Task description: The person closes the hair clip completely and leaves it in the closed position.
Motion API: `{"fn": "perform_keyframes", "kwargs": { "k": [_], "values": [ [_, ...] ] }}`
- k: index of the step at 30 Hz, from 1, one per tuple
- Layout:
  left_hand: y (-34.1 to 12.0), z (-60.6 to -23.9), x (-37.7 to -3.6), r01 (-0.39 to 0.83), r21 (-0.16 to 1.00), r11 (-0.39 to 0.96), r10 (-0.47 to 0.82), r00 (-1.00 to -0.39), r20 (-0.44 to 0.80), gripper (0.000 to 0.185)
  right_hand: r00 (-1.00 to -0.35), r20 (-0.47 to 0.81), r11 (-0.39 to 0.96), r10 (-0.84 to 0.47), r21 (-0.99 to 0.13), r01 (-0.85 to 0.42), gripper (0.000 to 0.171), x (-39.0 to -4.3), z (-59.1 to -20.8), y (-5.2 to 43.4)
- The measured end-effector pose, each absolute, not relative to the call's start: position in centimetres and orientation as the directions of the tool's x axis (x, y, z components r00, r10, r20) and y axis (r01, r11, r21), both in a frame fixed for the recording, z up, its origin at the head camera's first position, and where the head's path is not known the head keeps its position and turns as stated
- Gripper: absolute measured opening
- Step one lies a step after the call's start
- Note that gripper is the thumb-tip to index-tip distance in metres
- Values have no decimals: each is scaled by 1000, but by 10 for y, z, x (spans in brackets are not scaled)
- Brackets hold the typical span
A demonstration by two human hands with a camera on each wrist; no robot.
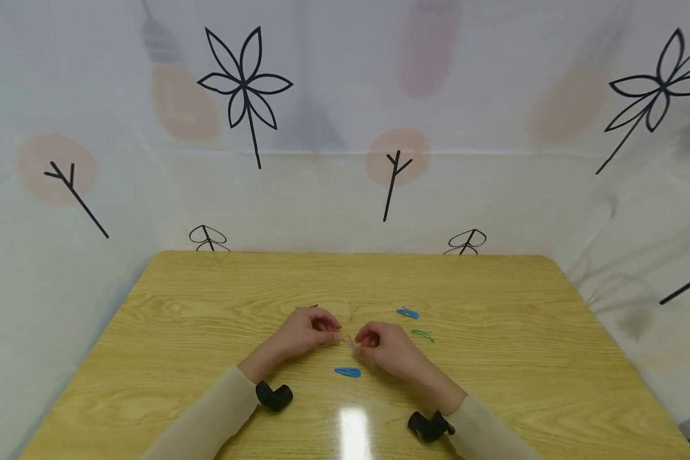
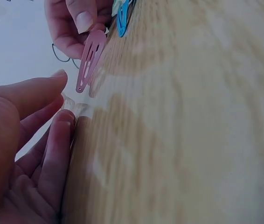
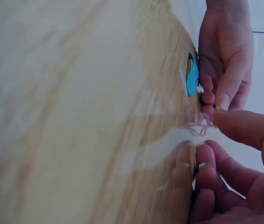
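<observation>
While hands are meeting at table (image 1: 207,281) centre in head view, right hand (image 1: 388,348) is pinching pink hair clip (image 2: 89,60), per left wrist view; left hand (image 1: 307,331) fingers (image 2: 59,135) are curling near, grip unclear. Right wrist view: blue clip (image 3: 192,80) is lying beside. Judging: clip handling midway; next needing steady pinch

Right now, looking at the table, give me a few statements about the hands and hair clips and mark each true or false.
1. The right hand pinches a pink clip. True.
2. Both hands rest far apart at opposite table edges. False: the left hand and right hand are close together mid-table.
3. A blue clip lies on the table just in front of the hands. True.
4. A green clip is held in the left hand. False: it lies on the table right of the right hand.
</observation>
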State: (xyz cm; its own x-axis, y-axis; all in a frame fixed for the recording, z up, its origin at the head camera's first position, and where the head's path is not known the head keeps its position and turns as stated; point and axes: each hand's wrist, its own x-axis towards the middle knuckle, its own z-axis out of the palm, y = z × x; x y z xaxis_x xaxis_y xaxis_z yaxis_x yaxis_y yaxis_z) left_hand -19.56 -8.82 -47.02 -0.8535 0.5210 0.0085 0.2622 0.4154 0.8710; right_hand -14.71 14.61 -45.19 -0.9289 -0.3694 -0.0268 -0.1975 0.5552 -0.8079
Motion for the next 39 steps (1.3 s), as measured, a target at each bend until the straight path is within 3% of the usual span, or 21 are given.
{"fn": "perform_keyframes", "kwargs": {
  "k": [15, 26, 32, 39],
  "values": [
    [-85, -469, -191, 336, 829, 448, 514, -855, 68, 9, -919, -8, 575, -394, -782, -240, 4, -150, -454, 144],
    [-82, -462, -184, 318, 837, 445, 532, -846, 39, 9, -939, -22, 601, -342, -773, -201, 6, -146, -445, 139],
    [-78, -459, -177, 359, 834, 418, 550, -831, 82, 8, -947, -19, 599, -322, -778, -188, 4, -142, -441, 139],
    [-76, -462, -171, 364, 819, 442, 508, -855, 106, 9, -938, 5, 587, -347, -779, -221, 7, -140, -444, 140]
  ]
}}
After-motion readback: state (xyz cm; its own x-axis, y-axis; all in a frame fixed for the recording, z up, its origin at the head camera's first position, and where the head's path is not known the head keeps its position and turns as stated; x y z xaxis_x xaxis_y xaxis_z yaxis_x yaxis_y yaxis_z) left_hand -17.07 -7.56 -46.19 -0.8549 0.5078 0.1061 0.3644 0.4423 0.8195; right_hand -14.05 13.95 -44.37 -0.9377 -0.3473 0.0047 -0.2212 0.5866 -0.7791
